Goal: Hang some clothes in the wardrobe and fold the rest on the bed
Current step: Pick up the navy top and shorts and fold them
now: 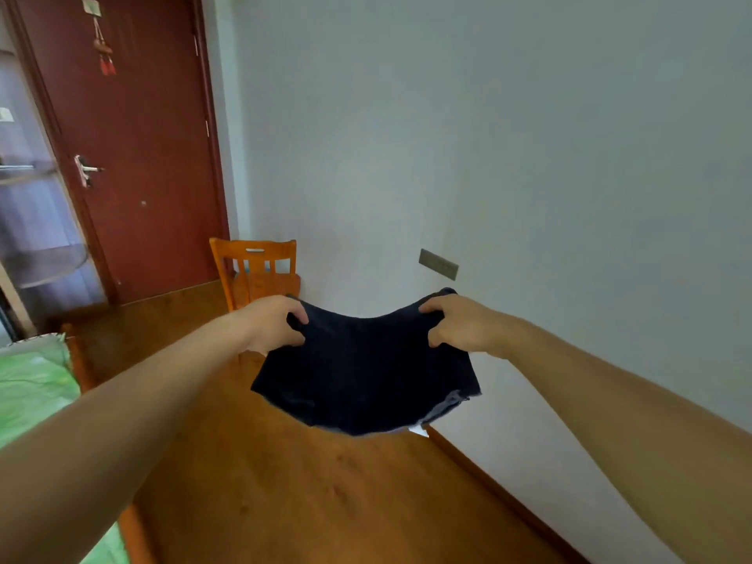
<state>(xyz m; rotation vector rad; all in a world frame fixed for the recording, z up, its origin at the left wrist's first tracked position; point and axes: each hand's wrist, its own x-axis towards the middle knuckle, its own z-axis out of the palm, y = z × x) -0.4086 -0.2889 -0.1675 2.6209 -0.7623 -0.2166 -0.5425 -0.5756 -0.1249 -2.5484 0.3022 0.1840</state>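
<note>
A pair of dark navy shorts (362, 380) hangs in the air in front of me, above the wooden floor. My left hand (274, 325) grips the waistband at its left corner, and my right hand (457, 323) grips the right corner. The waistband sags a little between the two hands. A small white tag shows at the lower hem. The bed (32, 384), with a green cover, lies at the left edge of the view.
A wooden chair (258, 270) stands against the pale wall behind the shorts. A dark red door (134, 148) with a metal handle is at the back left. A wall plate (438, 264) sits low on the wall. A translucent curtain hangs at the far left.
</note>
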